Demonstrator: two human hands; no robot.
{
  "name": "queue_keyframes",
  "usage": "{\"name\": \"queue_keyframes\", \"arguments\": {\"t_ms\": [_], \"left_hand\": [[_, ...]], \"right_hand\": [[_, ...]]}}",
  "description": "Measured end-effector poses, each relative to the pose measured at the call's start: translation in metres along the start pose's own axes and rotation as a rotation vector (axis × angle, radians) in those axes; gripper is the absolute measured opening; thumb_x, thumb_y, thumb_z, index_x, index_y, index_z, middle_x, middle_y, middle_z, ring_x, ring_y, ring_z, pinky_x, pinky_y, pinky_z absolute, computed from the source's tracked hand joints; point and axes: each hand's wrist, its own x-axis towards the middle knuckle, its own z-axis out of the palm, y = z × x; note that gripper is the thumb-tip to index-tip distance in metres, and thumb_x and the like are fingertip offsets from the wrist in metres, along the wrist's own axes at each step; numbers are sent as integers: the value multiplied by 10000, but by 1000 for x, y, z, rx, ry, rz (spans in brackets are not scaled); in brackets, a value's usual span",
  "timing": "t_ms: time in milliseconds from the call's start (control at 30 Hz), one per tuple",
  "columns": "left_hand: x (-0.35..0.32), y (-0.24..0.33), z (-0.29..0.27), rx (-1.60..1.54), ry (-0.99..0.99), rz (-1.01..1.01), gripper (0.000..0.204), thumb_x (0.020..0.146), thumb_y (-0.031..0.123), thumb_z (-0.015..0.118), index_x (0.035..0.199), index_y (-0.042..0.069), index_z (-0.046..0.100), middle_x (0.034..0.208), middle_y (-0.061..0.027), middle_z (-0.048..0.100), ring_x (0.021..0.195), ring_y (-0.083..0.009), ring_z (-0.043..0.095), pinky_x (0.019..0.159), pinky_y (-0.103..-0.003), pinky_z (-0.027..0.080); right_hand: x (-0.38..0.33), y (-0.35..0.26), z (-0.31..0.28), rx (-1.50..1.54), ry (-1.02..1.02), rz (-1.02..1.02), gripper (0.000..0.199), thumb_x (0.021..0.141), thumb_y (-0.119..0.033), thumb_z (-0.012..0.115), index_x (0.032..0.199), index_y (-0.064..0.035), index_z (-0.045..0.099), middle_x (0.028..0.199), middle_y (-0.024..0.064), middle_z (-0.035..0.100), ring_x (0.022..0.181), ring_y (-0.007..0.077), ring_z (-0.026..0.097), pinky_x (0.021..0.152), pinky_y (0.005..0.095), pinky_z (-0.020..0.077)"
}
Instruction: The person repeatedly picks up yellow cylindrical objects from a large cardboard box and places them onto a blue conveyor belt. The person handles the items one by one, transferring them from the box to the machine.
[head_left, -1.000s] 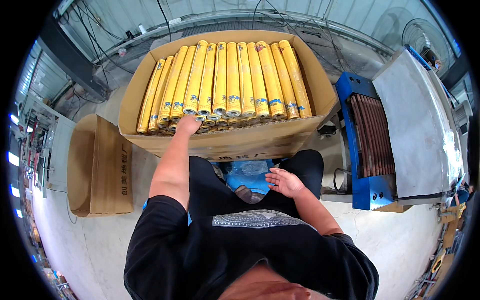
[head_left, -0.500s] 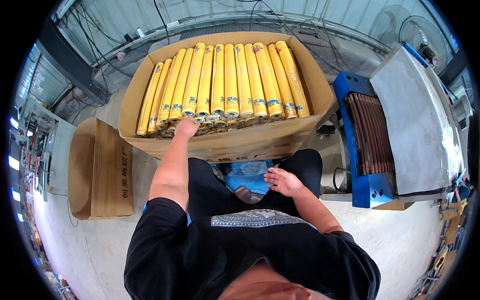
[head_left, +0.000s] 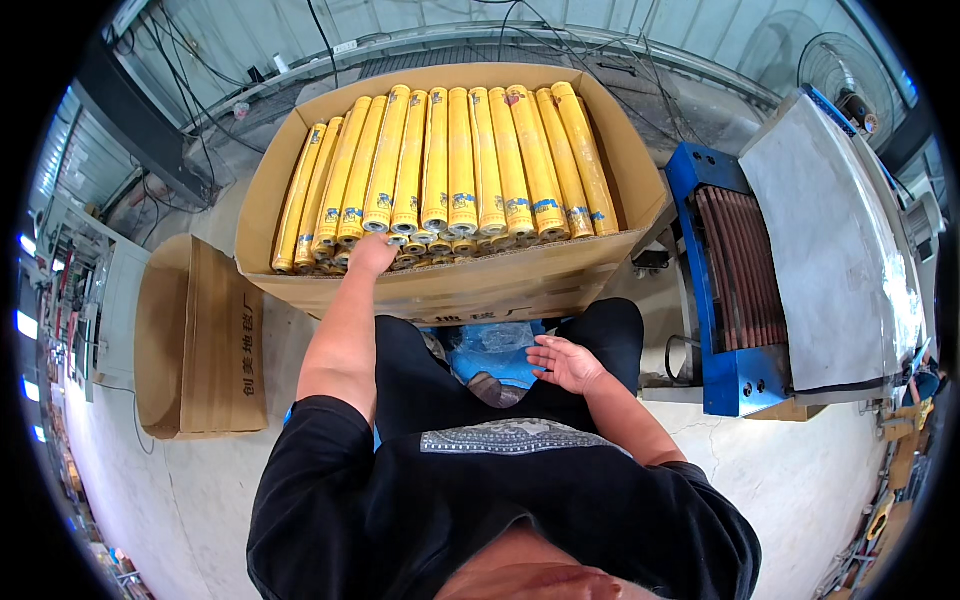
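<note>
Small factory or packing workshop. Bare concrete floor [head_left: 790, 470], stained and cracked. Corrugated metal wall [head_left: 420, 20] at back, loose cables strung along it. Big open cardboard box [head_left: 480, 285] packed with rows of yellow wrapped rolls [head_left: 460, 160] (bulk goods, all alike). Stack of flattened cartons [head_left: 200, 335] on floor at left. Blue conveyor machine [head_left: 735, 290] with roller bed and metal hood at right. Standing industrial fan [head_left: 835, 70] in far corner.
</note>
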Motion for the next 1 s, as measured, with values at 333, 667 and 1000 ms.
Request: {"name": "queue_keyframes", "arguments": {"t_ms": [333,667,1000], "left_hand": [[0,-1,0,24,9,0,405,820,319,581,1161,106,621,1152,-130,628,1074,-275,592,930,-379,461],[1,-1,1,15,11,4,409,831,348,595,1152,95,620,1141,-130,633,1063,-277,596,917,-377,466],[3,-2,2,13,8,-2,420,832,349,606,1172,104,614,1179,-132,616,1096,-278,580,940,-380,453]], "right_hand": [[0,0,1,0,-11,0,343,888,-233,581,1188,-91,493,1160,129,567,1080,268,550,895,431,465],[-1,0,0,12,-19,-7,318,878,-226,594,1163,-104,519,1154,119,570,1081,265,549,894,427,462],[-1,1,-1,14,-40,-15,333,882,-216,593,1182,-99,510,1162,124,570,1076,263,555,892,429,468]]}}
